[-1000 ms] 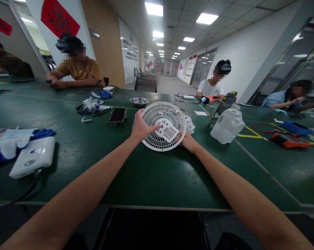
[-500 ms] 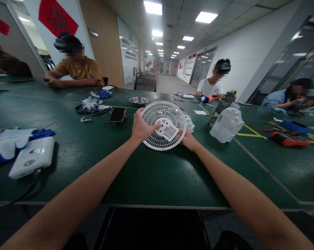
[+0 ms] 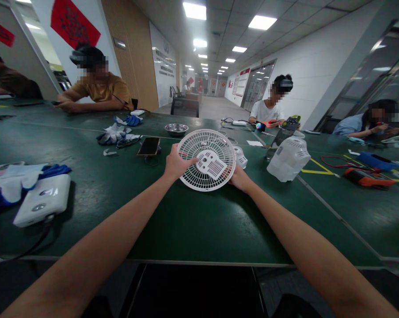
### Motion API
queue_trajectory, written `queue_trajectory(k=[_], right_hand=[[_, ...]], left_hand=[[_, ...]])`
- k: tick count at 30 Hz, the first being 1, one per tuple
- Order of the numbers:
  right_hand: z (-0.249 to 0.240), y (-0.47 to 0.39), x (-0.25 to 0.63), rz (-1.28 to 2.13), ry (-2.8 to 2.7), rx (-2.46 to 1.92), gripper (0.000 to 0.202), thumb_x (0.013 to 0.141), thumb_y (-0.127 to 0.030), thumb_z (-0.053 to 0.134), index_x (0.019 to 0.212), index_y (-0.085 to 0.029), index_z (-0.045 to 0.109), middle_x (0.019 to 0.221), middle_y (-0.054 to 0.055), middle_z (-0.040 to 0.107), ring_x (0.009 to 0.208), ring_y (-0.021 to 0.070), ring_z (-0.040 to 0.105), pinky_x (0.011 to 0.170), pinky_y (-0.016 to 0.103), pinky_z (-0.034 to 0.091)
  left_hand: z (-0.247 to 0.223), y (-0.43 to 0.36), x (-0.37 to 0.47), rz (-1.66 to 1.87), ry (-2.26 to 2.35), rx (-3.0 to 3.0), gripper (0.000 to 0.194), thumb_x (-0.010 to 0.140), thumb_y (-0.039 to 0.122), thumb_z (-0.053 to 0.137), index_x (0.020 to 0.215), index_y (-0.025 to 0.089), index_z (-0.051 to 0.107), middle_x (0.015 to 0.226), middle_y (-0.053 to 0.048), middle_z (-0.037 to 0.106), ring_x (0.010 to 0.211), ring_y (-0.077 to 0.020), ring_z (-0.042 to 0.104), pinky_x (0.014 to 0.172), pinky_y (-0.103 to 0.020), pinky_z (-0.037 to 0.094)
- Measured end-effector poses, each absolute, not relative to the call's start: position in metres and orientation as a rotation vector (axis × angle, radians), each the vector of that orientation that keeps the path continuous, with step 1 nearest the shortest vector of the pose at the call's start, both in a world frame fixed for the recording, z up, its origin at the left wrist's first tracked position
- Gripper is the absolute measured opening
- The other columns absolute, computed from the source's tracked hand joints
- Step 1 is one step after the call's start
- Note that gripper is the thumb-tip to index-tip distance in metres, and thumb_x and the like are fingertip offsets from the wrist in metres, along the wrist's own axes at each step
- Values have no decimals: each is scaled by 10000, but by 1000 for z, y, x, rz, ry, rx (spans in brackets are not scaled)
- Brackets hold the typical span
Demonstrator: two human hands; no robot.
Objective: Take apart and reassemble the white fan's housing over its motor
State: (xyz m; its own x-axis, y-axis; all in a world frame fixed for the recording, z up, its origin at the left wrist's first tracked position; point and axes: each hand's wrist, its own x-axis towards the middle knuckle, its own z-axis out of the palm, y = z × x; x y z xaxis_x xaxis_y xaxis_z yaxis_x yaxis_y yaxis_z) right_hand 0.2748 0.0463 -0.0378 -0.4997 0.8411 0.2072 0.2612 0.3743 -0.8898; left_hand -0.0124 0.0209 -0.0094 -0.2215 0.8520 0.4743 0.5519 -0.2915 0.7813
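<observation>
Green tabletop (image 3: 199, 234). Between its near and far edges I see a white fan grille (image 3: 208, 162), tilted up. Left hand (image 3: 178, 166) half-closed on the rim, thumb across; right hand (image 3: 239, 180) behind, closure unclear. Probably light, stiff, brittle-ribbed: grip the rim.

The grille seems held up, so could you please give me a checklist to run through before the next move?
1. Left hand gripping the grille at its rim: ok.
2. Right hand gripping firmly: cannot tell; its fingers are mostly hidden behind the grille.
3. Phone apart from the left hand: ok.
4. Translucent casing apart from the right hand: ok.
5. White part fully in sight: not ok; the grille partly covers it.
</observation>
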Motion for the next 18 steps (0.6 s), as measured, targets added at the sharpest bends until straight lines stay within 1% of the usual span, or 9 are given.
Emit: queue_trajectory(k=[3,7,12,18], right_hand=[[-34,45,274,1012,-2026,-973,310,905,-394,691,671,-199,637,526,-11,480,494,103,397,465,246,313],[-30,43,273,964,-2074,-1009,353,916,-457,676,675,-201,636,506,-5,472,489,115,401,472,263,319],[-30,43,273,994,-2093,-992,341,919,-494,661,741,-203,663,530,-9,466,505,117,376,474,269,325],[-29,43,275,838,-2171,-940,379,959,-506,592,735,-213,683,571,-2,481,539,132,406,515,281,371]], left_hand=[[-9,20,-12,1502,1648,1754,748,659,479,911,1248,236,519,1190,-106,701,1041,-336,702,927,-510,570],[-9,20,-12,1500,1641,1753,718,668,481,909,1211,213,524,1158,-122,704,1002,-331,706,894,-501,579],[-10,22,-12,1509,1704,1740,692,645,483,922,1152,222,530,1102,-98,717,927,-299,717,874,-483,572],[-11,24,-12,1528,1686,1727,651,652,444,916,1126,229,525,1013,-90,703,893,-296,703,812,-450,553]])
